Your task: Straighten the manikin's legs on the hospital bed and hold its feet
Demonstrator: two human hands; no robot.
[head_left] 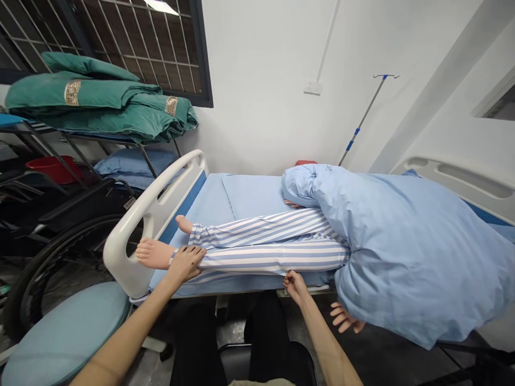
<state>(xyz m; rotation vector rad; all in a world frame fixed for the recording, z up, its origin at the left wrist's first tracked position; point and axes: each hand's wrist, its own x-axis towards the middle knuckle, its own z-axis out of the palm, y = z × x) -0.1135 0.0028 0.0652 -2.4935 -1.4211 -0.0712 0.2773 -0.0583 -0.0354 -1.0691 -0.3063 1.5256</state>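
A figure that looks like a nursing manikin lies on a bed, wearing blue-and-white striped trousers. Its bare near foot points left, and the far foot shows behind it. My left hand curls over the near trouser leg just above the ankle. Further right, my right hand pinches the lower edge of the same trouser leg around knee height. A light blue quilt is heaped over the figure's upper body and hides it. One manikin hand sticks out below the quilt.
A white footboard stands left of the feet, with a round stool and a wheelchair wheel beyond. Folded green covers lie on a rack by the window. An IV pole rises behind the bed.
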